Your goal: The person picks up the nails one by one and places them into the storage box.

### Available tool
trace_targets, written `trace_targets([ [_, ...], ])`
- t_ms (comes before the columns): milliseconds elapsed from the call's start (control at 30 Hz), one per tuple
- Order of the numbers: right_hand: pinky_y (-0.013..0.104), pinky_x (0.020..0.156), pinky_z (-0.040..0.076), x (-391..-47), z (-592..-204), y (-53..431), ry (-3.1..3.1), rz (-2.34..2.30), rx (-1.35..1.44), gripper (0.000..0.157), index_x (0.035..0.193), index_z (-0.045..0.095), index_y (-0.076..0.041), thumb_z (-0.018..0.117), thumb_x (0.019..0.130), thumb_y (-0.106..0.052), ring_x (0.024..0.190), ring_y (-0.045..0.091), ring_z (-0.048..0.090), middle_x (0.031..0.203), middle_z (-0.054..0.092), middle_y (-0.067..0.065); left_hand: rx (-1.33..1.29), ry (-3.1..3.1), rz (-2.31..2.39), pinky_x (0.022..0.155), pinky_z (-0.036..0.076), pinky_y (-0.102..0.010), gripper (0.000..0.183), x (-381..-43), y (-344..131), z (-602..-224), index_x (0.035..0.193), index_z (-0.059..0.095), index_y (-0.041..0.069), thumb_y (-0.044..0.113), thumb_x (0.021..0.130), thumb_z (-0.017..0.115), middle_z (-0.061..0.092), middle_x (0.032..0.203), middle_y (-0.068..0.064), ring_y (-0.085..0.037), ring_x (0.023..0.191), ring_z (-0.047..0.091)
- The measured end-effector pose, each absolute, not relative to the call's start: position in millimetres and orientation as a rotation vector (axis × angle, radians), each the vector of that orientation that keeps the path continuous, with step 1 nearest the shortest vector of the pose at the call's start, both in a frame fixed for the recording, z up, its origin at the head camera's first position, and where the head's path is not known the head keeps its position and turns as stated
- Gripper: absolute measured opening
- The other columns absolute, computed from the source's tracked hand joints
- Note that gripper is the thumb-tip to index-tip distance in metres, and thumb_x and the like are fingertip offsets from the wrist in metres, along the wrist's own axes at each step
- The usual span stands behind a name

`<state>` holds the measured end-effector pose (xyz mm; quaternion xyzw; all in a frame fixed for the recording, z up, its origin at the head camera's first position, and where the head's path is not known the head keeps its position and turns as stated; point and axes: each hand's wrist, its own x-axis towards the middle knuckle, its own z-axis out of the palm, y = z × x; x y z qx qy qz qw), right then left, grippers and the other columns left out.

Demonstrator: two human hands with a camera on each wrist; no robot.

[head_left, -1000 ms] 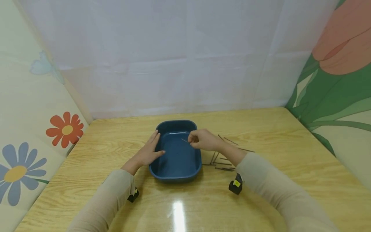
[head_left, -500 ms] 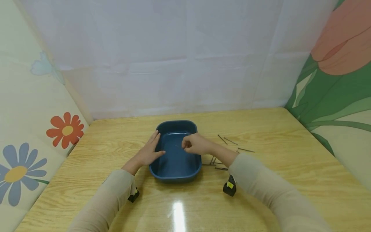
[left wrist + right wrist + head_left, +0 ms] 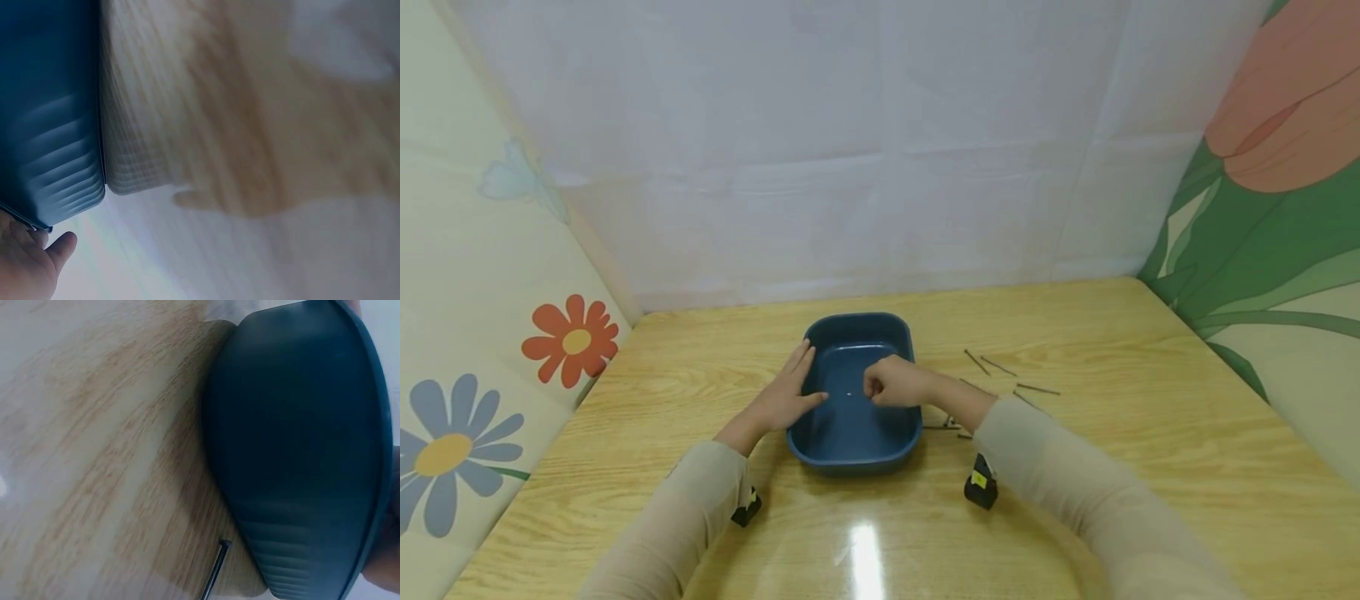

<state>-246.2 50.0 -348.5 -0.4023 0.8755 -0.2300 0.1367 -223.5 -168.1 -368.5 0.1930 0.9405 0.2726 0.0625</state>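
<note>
A dark blue rectangular basin point(image 3: 853, 442) stands on the wooden table. My left hand point(image 3: 781, 398) rests on its left rim, fingers straight along the edge and thumb over the inside. In the left wrist view that hand point(image 3: 28, 265) is at the lower left, at the basin's edge. My right hand point(image 3: 897, 382) is over the basin's right half, thumb and fingertips pinched on a thin nail, mostly lost against the blue; a small glint shows just left of the fingertips. Several loose nails point(image 3: 1037, 389) lie right of the basin, some hidden by the right forearm.
One nail point(image 3: 216, 569) lies close beside the basin's wall in the right wrist view. A white cloth point(image 3: 880, 167) hangs behind the wooden table point(image 3: 1075, 325). Flower-printed panels point(image 3: 460, 250) stand at both sides. Black wrist cameras point(image 3: 981, 483) hang under the sleeves.
My right hand has moved left and lower over the basin with the nail, which shows less clearly now. The left hand keeps its place on the rim.
</note>
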Motion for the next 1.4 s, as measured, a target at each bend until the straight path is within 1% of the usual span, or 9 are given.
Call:
trace_targets([
  [200,0.022,0.061,0.043,-245.7,-347.6,38.9,2.536,-0.53,-1.151,0.006,0.078,0.06,-0.005,0.059,0.074,0.0,0.069,0.011,0.052,0.075,0.058,0.003,0.587,2.84,0.827,0.099,0.014,-0.047,0.075,-223.2,-168.2,-368.8,0.138,0.003,0.001,0.026,0.086,0.051,-0.007,0.143,-0.011,-0.028,0.128,-0.001],
  [333,0.022,0.058,0.042,-244.4,-349.4,32.8,2.525,-0.451,-1.142,0.007,0.075,0.059,-0.007,0.059,0.074,0.0,0.066,0.01,0.05,0.071,0.055,0.0,0.602,2.845,0.831,0.098,0.014,-0.049,0.075,-223.0,-168.0,-367.9,0.137,0.004,-0.001,0.025,0.086,0.051,-0.006,0.143,-0.013,-0.029,0.128,-0.001],
  [533,0.02,0.055,0.041,-241.8,-352.4,28.6,2.508,-0.384,-1.149,0.007,0.072,0.059,-0.007,0.059,0.073,0.0,0.062,0.009,0.049,0.067,0.054,-0.002,0.593,2.828,0.838,0.098,0.014,-0.049,0.075,-222.1,-168.4,-367.6,0.138,0.002,0.001,0.026,0.086,0.05,-0.008,0.143,-0.012,-0.028,0.128,-0.002],
  [733,0.019,0.052,0.039,-241.5,-356.6,23.0,2.507,-0.339,-1.121,0.012,0.067,0.057,-0.008,0.058,0.074,0.001,0.056,0.008,0.046,0.062,0.051,-0.003,0.597,2.827,0.846,0.098,0.013,-0.049,0.074,-222.0,-169.6,-367.6,0.137,0.004,0.0,0.026,0.086,0.05,-0.007,0.143,-0.011,-0.028,0.128,-0.003],
  [900,0.018,0.05,0.037,-240.9,-358.5,17.0,2.521,-0.264,-1.103,0.015,0.063,0.057,-0.009,0.057,0.072,0.003,0.053,0.007,0.044,0.058,0.049,-0.004,0.607,2.824,0.855,0.098,0.014,-0.049,0.074,-222.2,-169.6,-367.5,0.137,0.004,-0.001,0.026,0.086,0.05,-0.006,0.143,-0.012,-0.028,0.128,-0.002],
  [1133,0.018,0.043,0.031,-237.6,-359.3,10.5,2.537,-0.214,-1.052,0.027,0.053,0.046,-0.012,0.054,0.075,0.001,0.045,0.009,0.037,0.05,0.041,-0.003,0.591,2.818,0.855,0.098,0.013,-0.05,0.075,-222.5,-172.3,-368.9,0.138,0.002,0.002,0.027,0.086,0.05,-0.008,0.143,-0.01,-0.028,0.128,-0.004],
  [1400,0.018,0.044,0.033,-235.3,-359.7,11.8,2.547,-0.217,-0.996,0.023,0.057,0.05,-0.01,0.053,0.077,-0.001,0.046,0.009,0.039,0.053,0.044,-0.003,0.614,2.817,0.854,0.098,0.013,-0.05,0.075,-223.3,-170.7,-368.5,0.138,0.002,0.002,0.026,0.086,0.051,-0.008,0.143,-0.011,-0.028,0.128,-0.004],
])
